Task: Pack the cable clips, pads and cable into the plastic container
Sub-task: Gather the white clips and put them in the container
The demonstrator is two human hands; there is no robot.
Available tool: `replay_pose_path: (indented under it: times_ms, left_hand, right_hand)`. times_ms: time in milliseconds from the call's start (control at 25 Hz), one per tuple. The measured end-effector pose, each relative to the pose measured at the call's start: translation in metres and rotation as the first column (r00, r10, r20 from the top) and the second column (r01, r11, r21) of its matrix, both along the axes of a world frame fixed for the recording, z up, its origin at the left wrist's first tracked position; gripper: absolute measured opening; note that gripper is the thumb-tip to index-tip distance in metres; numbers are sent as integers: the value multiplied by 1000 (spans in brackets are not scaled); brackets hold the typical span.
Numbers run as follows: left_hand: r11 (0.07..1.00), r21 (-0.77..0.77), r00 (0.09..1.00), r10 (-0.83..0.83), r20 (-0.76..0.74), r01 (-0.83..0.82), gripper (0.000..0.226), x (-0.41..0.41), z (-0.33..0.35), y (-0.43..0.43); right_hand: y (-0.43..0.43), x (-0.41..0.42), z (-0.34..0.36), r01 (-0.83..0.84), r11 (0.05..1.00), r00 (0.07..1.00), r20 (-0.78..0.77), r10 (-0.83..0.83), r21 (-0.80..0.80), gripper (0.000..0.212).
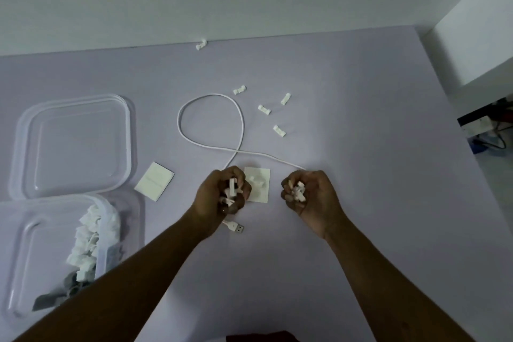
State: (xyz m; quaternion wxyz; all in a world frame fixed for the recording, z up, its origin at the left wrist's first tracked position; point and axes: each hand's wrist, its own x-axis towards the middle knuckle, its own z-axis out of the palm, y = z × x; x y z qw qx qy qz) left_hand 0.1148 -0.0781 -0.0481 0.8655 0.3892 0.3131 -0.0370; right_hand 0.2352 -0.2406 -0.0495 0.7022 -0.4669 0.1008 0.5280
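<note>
Cable clips, small white moulded plastic pieces, are partly packed: a heap of them (88,241) already lies in the clear square plastic container (16,280) at the lower left of the frame, along its right-hand wall, with some grey pieces below them. The container's clear lid (75,144) lies separately just above it.

Both hands sit at lower centre. The left hand (222,194) is curled closed around a bunch of white clips; the right hand (308,191) is likewise fisted on a smaller bunch. Neither load has reached the container.

Remaining on the lilac table surface (374,203):
- four loose clips (264,109) at centre right, and one more (201,45) at the far table edge;
- two white rectangular adhesive pads, one (154,181) beside the lid, one (259,183) between the hands, apparently with a clip resting on it;
- the white USB cable (211,125).

The cable forms one open loop at centre frame and crosses itself just above the hands. Its long run extends from that crossing toward the right hand. The USB plug (238,228) lies below the left hand, pointing toward the right of the frame.
</note>
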Motion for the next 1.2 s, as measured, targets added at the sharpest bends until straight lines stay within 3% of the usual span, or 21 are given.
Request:
replay_pose_path:
  times_ms: [120,160,200,240,280,360,440,560,680,760,840,920,1000,1040,1080,1120,1160,1200]
  left_hand:
    - [991,131,994,-29,-107,43,33,9,5,11]
    - [956,273,984,-65,-169,110,35,13,3,13]
    - [865,459,967,-104,-233,204,37,18,3,12]
    - [688,654,940,-131,-315,315,38,22,1,11]
    - [446,788,903,-143,-405,424,38,27,-1,9]
    - [-3,797,791,-124,-599,604,48,36,-2,5]
    - [-261,722,727,-94,-680,641,66,42,-8,0]
    - [-482,654,682,-147,-716,583,70,48,-19,-6]
    - [-617,689,732,-255,-632,380,49,44,-32,-1]
    - [-688,698,749,-351,-561,200,36,39,-48,6]
    - [-655,745,708,-468,-529,124,22,38,-52,16]
    - [-606,776,639,-529,-558,176,34,40,-46,19]
    - [-559,816,697,-526,-487,148,21,42,-38,24]
    - [-443,885,770,-513,-381,143,27,42,-34,28]
    - [-252,954,836,-477,-271,164,35,43,-28,32]
    - [18,982,896,-414,-162,186,39,44,-20,36]
    - [280,950,950,-308,-50,141,39,45,-15,41]
    - [483,874,984,-173,34,55,35,46,-8,45]
  right_hand:
    - [15,15,1,80,988,995,73,-71,-131,40]
    - [21,23,1,94,975,987,147,-65,-201,42]
    - [27,32,1,94,959,972,231,-31,-268,43]
    - [33,39,2,84,941,949,314,25,-328,43]
    - [39,47,2,71,922,917,389,89,-380,43]
    - [50,63,2,49,872,842,489,226,-488,42]
    - [63,83,-2,56,802,741,564,366,-595,43]
    - [83,113,-12,117,677,484,637,600,-727,48]
    - [92,119,-14,194,551,196,583,789,-811,51]
    - [91,108,-20,286,497,-81,496,865,-819,56]
    - [91,98,-27,337,475,-288,391,874,-813,58]
    - [92,96,-33,329,450,-349,335,875,-830,54]
    - [91,96,-42,357,444,-412,288,865,-822,45]
    - [90,97,-45,398,467,-445,279,851,-790,40]
    - [89,100,-50,432,501,-469,288,835,-750,38]
    - [87,103,-52,428,542,-458,343,820,-724,37]
    - [87,106,-51,356,593,-356,482,801,-722,38]
    - [87,110,-49,259,676,-136,667,733,-690,39]
